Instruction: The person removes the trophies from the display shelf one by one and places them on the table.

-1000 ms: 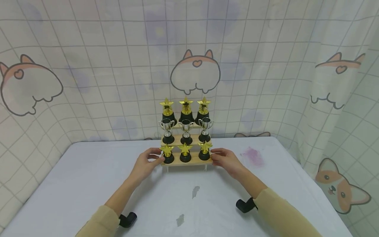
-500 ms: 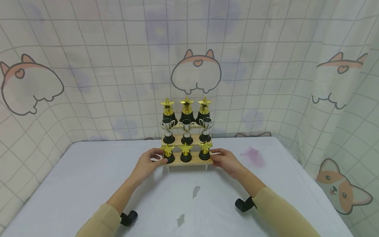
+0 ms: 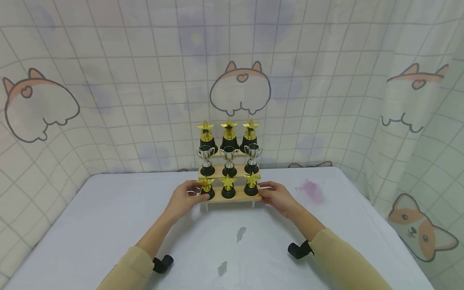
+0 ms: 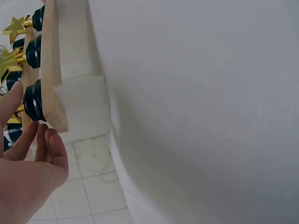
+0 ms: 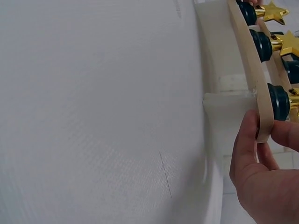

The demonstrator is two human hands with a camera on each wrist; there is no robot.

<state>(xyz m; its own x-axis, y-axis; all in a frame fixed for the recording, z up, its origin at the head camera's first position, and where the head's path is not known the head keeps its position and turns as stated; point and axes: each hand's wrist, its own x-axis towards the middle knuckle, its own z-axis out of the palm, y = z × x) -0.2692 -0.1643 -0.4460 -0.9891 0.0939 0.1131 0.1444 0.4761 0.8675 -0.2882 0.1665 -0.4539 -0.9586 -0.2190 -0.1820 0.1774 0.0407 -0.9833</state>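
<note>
A three-tier wooden display stand (image 3: 239,196) on white supports holds small trophies in rows. Gold star trophies fill the front step, silver cups (image 3: 229,155) the middle, and taller gold star trophies (image 3: 229,135) the back. At the front left, my left hand (image 3: 182,200) has its thumb before the black base of the end star trophy (image 4: 33,100) and its fingers behind, pinching it. My right hand (image 3: 279,198) grips the right end of the front step; in the right wrist view its index finger (image 5: 249,123) lies under the board and its thumb (image 5: 285,134) on top.
A white cloth (image 3: 119,217) covers the table, with grey patches (image 3: 241,233) in front and a pink stain (image 3: 310,191) to the right. Behind hangs a gridded curtain (image 3: 145,80) with dog drawings. Black wrist-worn pieces (image 3: 299,249) sit by the sleeves.
My left hand has slid a little to the right, its thumb now across the base of the front-left star trophy. My right hand stays at the stand's right end.
</note>
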